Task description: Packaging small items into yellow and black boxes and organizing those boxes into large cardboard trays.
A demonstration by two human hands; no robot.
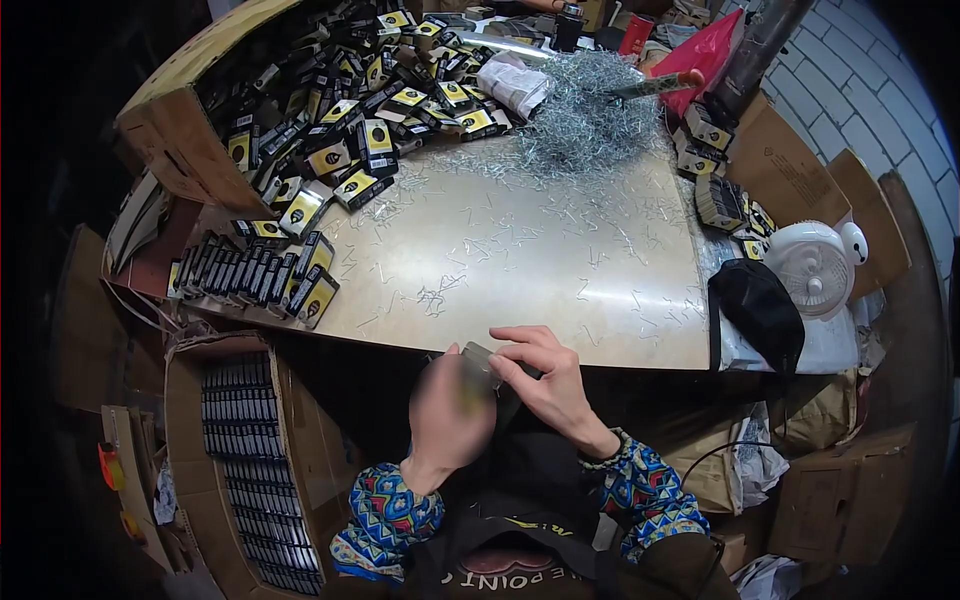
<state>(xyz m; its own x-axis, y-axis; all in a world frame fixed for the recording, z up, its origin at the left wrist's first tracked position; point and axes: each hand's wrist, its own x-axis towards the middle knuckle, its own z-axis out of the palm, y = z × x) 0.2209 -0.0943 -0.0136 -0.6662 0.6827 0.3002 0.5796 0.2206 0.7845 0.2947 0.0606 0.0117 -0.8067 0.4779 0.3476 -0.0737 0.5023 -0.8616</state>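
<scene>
Just in front of the table's near edge, my left hand (450, 420) is closed around a small cardboard box (478, 362) with a greyish end and a yellowish side. A blur covers part of that hand and most of the box. From the right, my right hand (548, 385) meets the box's upper end with thumb and bent fingers, while one finger stretches out above it. What the box contains cannot be seen. Small, thin bent metal wire pieces (435, 297) lie scattered on the pale tabletop (480, 250) beyond my hands.
Black-and-yellow boxes (355, 150) spill from a large carton (180, 150) at the far left; a row of them (250, 275) stands nearer. A heap of wire pieces (590, 115) lies at the back. At right are a white fan (812, 270) and black cloth (757, 315). A packed carton (190, 400) stands lower left.
</scene>
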